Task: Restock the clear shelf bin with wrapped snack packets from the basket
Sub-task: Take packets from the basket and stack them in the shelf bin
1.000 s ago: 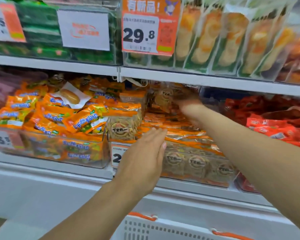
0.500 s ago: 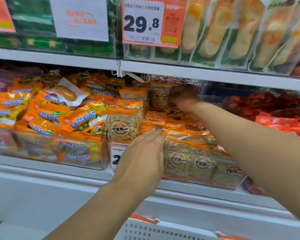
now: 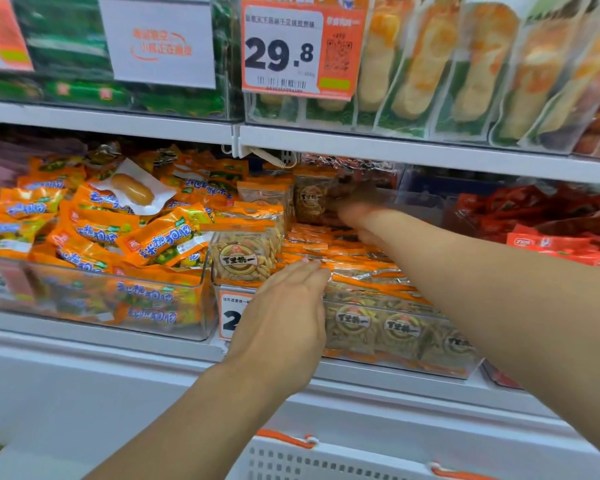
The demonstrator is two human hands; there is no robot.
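The left hand (image 3: 284, 317) is reaching flat toward the clear shelf bin (image 3: 395, 362), fingers straight and together, tips touching the orange-edged snack packets (image 3: 357, 268) piled inside. The right hand (image 3: 355, 211) is stretching deep to the bin's back, blurred against an upright packet (image 3: 310, 199); whether its fingers are gripping cannot be told. The white basket (image 3: 326, 462) is sitting below the shelf

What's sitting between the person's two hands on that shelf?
In the head view, flat-lying orange-edged snack packets fill the clear shelf bin between the left hand at the front and the right hand reaching to the back.
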